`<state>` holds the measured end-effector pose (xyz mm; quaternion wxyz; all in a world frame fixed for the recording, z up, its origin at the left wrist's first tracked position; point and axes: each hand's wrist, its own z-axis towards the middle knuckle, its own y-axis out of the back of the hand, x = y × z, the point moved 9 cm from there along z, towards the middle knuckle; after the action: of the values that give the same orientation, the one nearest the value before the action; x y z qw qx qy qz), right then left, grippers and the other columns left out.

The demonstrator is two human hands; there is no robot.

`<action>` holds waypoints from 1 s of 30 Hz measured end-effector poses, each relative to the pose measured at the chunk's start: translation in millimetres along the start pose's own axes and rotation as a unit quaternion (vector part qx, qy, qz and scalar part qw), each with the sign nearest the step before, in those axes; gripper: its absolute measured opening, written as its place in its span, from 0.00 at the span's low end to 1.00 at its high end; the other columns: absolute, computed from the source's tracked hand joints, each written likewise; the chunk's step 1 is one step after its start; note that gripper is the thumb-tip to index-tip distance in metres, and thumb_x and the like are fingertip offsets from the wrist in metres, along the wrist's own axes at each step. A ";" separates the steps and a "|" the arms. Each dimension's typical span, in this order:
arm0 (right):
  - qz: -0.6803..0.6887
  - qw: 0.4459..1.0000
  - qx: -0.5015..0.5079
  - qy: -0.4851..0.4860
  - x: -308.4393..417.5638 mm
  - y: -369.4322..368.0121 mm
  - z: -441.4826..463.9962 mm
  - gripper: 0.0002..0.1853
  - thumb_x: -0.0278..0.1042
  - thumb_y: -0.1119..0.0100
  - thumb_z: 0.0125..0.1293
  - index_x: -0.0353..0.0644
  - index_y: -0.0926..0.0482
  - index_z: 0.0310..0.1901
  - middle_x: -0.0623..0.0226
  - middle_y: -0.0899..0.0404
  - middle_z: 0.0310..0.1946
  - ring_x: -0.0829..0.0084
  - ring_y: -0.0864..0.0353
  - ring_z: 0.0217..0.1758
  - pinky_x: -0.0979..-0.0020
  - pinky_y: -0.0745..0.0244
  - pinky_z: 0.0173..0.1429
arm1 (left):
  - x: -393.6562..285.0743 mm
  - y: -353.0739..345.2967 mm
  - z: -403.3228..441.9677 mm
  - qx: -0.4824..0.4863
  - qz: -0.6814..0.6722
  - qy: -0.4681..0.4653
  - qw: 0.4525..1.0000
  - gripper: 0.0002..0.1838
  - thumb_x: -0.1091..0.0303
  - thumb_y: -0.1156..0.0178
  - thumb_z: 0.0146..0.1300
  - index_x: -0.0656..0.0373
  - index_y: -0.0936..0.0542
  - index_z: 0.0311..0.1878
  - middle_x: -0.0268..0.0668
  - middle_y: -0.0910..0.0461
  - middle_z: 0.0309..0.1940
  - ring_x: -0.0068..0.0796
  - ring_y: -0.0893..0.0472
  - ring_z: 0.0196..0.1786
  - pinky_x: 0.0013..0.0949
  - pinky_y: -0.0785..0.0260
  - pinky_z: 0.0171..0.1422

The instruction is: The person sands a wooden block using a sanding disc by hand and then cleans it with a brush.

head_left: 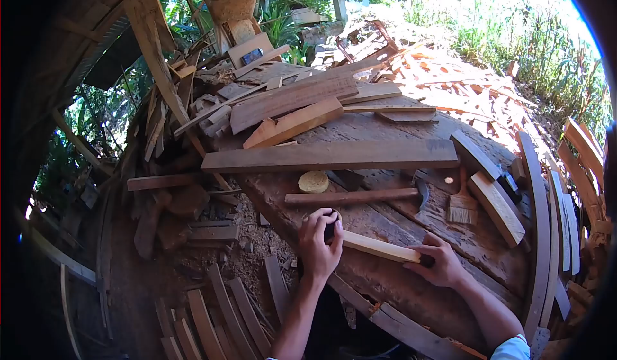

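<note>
A short pale strip of wood (380,246) is held in front of me over the workbench, sloping slightly down to the right. My left hand (319,243) is closed round its left end, and a small dark patch or object that I cannot make out shows between thumb and fingers. At the other end, my right hand (439,263) grips the strip between thumb and fingers. Just beyond it lies a hammer (353,197) with a wooden handle and a curved metal head. Near the hammer are a round yellowish piece (313,181) and a paintbrush (462,207), bristles towards me.
A long dark plank (331,155) crosses the workbench (385,283). Stacked boards (292,103) rise behind it. Curved wooden pieces (536,231) stand along the right side. Several planks (222,308) lean at lower left. A phone (252,56) rests at the back.
</note>
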<state>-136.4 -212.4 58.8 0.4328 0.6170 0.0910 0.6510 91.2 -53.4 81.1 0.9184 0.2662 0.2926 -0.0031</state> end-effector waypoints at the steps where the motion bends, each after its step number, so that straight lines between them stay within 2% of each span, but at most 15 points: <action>1: 0.000 1.000 0.001 -0.002 -1.2 -0.4 0.2 0.22 0.43 0.19 0.62 0.50 0.09 0.56 0.66 0.26 0.32 0.67 0.22 0.31 0.65 0.24 0.37 | -8.4 -1.9 0.5 0.003 -0.001 -0.002 1.000 0.06 0.66 0.35 0.72 0.57 0.17 0.46 0.37 0.15 0.53 0.41 0.15 0.56 0.46 0.29 0.62; 3: 0.005 1.000 0.009 -0.006 -2.4 -3.7 -1.1 0.22 0.43 0.19 0.62 0.50 0.09 0.57 0.65 0.26 0.32 0.67 0.22 0.32 0.65 0.24 0.37 | -39.9 -22.7 -6.6 0.100 0.017 -0.065 0.993 0.07 0.64 0.34 0.72 0.55 0.16 0.47 0.36 0.15 0.53 0.39 0.16 0.57 0.44 0.29 0.61; 5: -0.027 1.000 0.005 0.014 0.5 -3.1 0.5 0.22 0.42 0.18 0.61 0.49 0.09 0.57 0.65 0.25 0.32 0.65 0.21 0.33 0.63 0.24 0.39 | -86.1 -48.2 -18.9 0.149 -0.029 -0.124 0.981 0.07 0.62 0.32 0.71 0.53 0.16 0.46 0.36 0.14 0.53 0.38 0.15 0.56 0.44 0.28 0.59; 6: -0.016 1.000 -0.002 0.016 -0.3 -2.5 0.4 0.18 0.38 0.19 0.59 0.46 0.09 0.52 0.63 0.25 0.33 0.63 0.22 0.35 0.62 0.24 0.40 | -107.1 -62.7 -29.1 0.170 -0.055 -0.147 0.973 0.08 0.60 0.32 0.71 0.52 0.16 0.46 0.35 0.15 0.54 0.37 0.15 0.58 0.43 0.29 0.60; 7: -0.014 1.000 0.000 0.020 -6.0 -2.8 -0.8 0.18 0.38 0.19 0.59 0.46 0.09 0.52 0.63 0.25 0.33 0.63 0.22 0.35 0.62 0.24 0.40 | -123.4 -73.6 -37.7 0.190 -0.080 -0.171 0.963 0.09 0.59 0.31 0.71 0.52 0.16 0.46 0.35 0.15 0.55 0.37 0.16 0.59 0.43 0.29 0.61; 10: 0.022 0.999 -0.012 0.033 -12.3 1.0 -1.3 0.13 0.31 0.24 0.55 0.40 0.13 0.41 0.60 0.26 0.34 0.59 0.22 0.36 0.60 0.24 0.42 | -126.3 -83.0 -34.5 0.204 -0.063 -0.157 0.964 0.10 0.57 0.30 0.70 0.51 0.16 0.47 0.33 0.16 0.58 0.37 0.17 0.62 0.42 0.31 0.64; 13: 0.000 1.000 0.014 0.019 -10.7 -0.1 -3.1 0.14 0.33 0.21 0.57 0.41 0.11 0.44 0.61 0.25 0.34 0.61 0.22 0.36 0.62 0.24 0.41 | -121.3 -72.3 -33.7 0.198 -0.114 -0.212 0.950 0.11 0.56 0.30 0.69 0.50 0.16 0.47 0.31 0.16 0.58 0.36 0.17 0.61 0.41 0.32 0.65; 17: 0.009 1.000 0.010 -0.002 -1.1 -0.3 0.2 0.16 0.39 0.19 0.59 0.43 0.10 0.47 0.62 0.25 0.34 0.63 0.21 0.34 0.63 0.24 0.39 | -94.6 -48.1 -21.5 0.199 -0.079 -0.216 0.953 0.11 0.55 0.29 0.69 0.50 0.16 0.45 0.30 0.14 0.55 0.35 0.16 0.60 0.42 0.31 0.64; 19: 0.022 1.000 0.005 -0.009 -3.4 -1.1 0.1 0.19 0.44 0.18 0.60 0.45 0.08 0.49 0.64 0.25 0.33 0.64 0.22 0.31 0.63 0.25 0.36 | -56.6 -38.4 -6.4 0.167 -0.010 -0.144 0.975 0.13 0.52 0.29 0.69 0.50 0.16 0.42 0.30 0.12 0.51 0.36 0.15 0.60 0.43 0.30 0.62; 23: -0.017 1.000 -0.006 0.015 -1.6 0.7 1.1 0.19 0.45 0.17 0.60 0.44 0.08 0.48 0.65 0.25 0.31 0.64 0.21 0.30 0.63 0.24 0.36 | -36.9 -35.6 1.7 0.108 0.037 -0.111 0.987 0.16 0.49 0.30 0.69 0.52 0.16 0.39 0.31 0.11 0.50 0.38 0.14 0.59 0.45 0.26 0.61; 25: -0.017 1.000 0.010 0.013 -2.3 -3.1 0.0 0.20 0.46 0.17 0.59 0.46 0.07 0.49 0.65 0.24 0.30 0.64 0.20 0.31 0.64 0.23 0.37 | -54.8 -47.1 -12.0 0.125 -0.073 -0.136 0.980 0.17 0.49 0.30 0.70 0.53 0.16 0.38 0.33 0.11 0.52 0.41 0.13 0.58 0.47 0.23 0.61; 27: -0.008 1.000 0.002 0.024 0.2 -2.3 1.8 0.20 0.47 0.17 0.60 0.46 0.07 0.50 0.65 0.23 0.31 0.64 0.19 0.31 0.64 0.22 0.37 | -77.7 -51.3 -18.4 0.139 -0.089 -0.145 0.976 0.17 0.50 0.31 0.72 0.54 0.17 0.37 0.37 0.11 0.51 0.44 0.12 0.58 0.47 0.20 0.63; 30: -0.002 1.000 -0.003 0.031 -4.6 0.0 -1.3 0.21 0.47 0.17 0.60 0.48 0.07 0.52 0.64 0.22 0.31 0.64 0.18 0.32 0.64 0.21 0.38 | -96.8 -55.2 -18.3 0.176 -0.135 -0.174 0.959 0.12 0.59 0.30 0.72 0.57 0.15 0.38 0.41 0.10 0.50 0.46 0.11 0.59 0.48 0.19 0.67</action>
<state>-138.2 -214.9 55.2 0.4329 0.5950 0.1042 0.6691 -7.8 -106.2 93.9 0.8849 0.3770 0.1560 -0.2247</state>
